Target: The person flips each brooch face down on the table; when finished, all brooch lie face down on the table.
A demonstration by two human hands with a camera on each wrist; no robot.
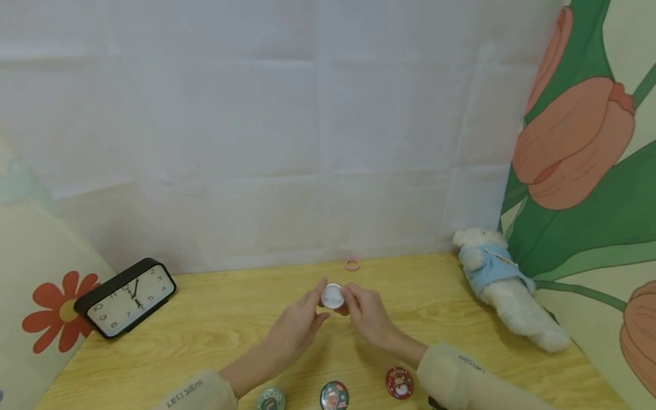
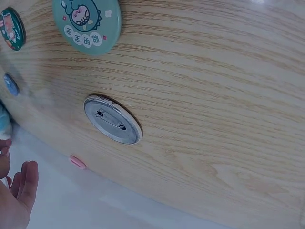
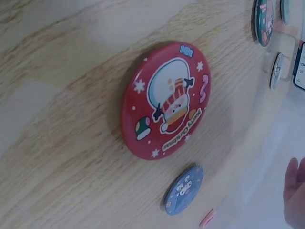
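My left hand (image 1: 299,319) and right hand (image 1: 370,313) meet above the middle of the table. Between them, their fingers and thumbs grip a small round white thing (image 1: 333,296) with a thin darker rim; its kind cannot be made out. Beneath the left forearm, a pin-back badge (image 2: 113,119) lies face down, its metal back and pin showing. On the right wrist view's side lie a red snowman badge (image 3: 167,101) and a blue badge (image 3: 185,189), both face up. A hand is partly seen at the edge of each wrist view.
Near me lie a green badge (image 1: 271,400) and a dark Christmas badge (image 1: 334,395). A pink ring (image 1: 352,264) sits at the table's back edge. A black-framed clock (image 1: 128,298) stands at left, a plush toy in blue (image 1: 499,279) at right. A white cloth (image 1: 307,142) hangs behind.
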